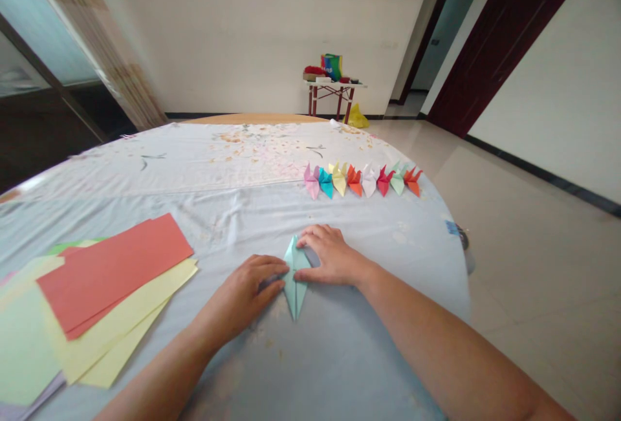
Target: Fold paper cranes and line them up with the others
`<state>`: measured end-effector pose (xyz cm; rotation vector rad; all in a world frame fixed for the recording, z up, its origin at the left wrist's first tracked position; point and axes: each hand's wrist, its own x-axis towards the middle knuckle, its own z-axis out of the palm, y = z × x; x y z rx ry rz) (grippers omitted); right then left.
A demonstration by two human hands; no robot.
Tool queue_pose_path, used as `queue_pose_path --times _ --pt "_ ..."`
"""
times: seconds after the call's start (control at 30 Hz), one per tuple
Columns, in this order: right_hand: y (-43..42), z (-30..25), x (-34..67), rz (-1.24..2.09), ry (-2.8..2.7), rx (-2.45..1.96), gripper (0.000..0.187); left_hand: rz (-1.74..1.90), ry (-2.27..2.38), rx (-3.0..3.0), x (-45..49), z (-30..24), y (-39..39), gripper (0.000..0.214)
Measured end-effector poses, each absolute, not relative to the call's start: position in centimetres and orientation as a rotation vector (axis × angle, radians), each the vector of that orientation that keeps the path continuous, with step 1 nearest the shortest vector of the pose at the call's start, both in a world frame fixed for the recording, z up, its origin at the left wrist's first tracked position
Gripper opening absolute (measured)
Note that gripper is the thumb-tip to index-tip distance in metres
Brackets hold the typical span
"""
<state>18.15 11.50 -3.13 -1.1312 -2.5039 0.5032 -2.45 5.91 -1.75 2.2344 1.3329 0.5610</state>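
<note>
A light-green origami paper (294, 301), folded into a long narrow diamond with a centre crease, lies on the cloth in front of me. My left hand (252, 285) holds its left edge with fingertips and thumb. From the other side, my right hand (330, 256) grips it, the fingers near the upper right edge and the thumb by the middle crease. Part of the paper's right side is hidden under the right fingers. Beyond my hands stands a row of several folded paper cranes (340, 180) in pink, blue, yellow, orange, white, red and green.
Loose sheets lie at the left: red paper (121, 272) over yellow paper (130, 337), beside pale green paper (24, 343). A pale flowered tablecloth (233, 214) covers the round table. Against the far wall is a small table (334, 84) with a colourful bag (332, 66).
</note>
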Motion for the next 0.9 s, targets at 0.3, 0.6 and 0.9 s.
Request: queue_pose_path --times 0.3,0.6,0.9 --pt "11.4 -3.1 17.9 0.471 -2.524 -1.152 0.055 0.553 1.350 2.374 -2.0 -2.3 5.7 0.029" --pt "11.4 -3.3 18.0 0.444 -2.520 -1.127 0.054 0.301 1.616 2.632 -0.4 -2.6 3.5 0.035" --pt "11.4 -3.5 18.1 0.437 -2.539 -1.120 0.048 0.245 1.662 2.745 -0.3 -3.8 2.5 0.041"
